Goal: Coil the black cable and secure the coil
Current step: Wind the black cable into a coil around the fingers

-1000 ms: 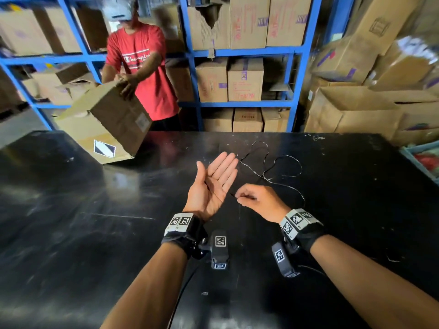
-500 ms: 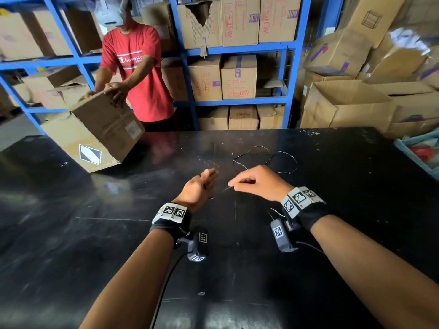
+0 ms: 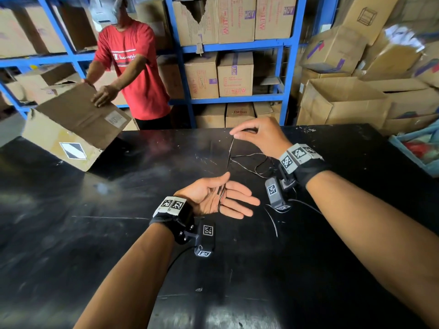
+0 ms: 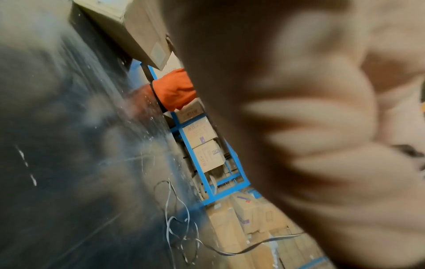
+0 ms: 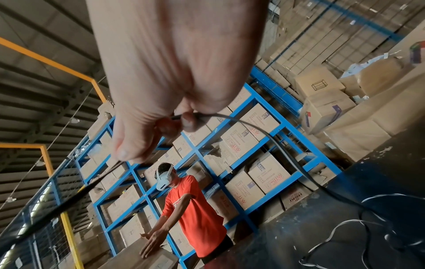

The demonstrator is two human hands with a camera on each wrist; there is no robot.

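A scuffed black desk (image 3: pixel 95 233) filled the foreground. Beyond its far edge stood blue steel shelving (image 3: pixel 287 67) stacked with cardboard boxes (image 3: pixel 235 74); more cartons (image 3: pixel 342 100) were heaped past its far right corner. Corrugated roofing (image 5: pixel 46 81) with yellow beams (image 5: pixel 43 56) ran overhead.

Bare worktop (image 3: pixel 71 233) is lying open from 6 to 9 o'clock; a tilted cardboard box (image 3: pixel 71 134) is blocking 10 o'clock, loose cable loops (image 3: pixel 256 162) are cluttering 1 o'clock.
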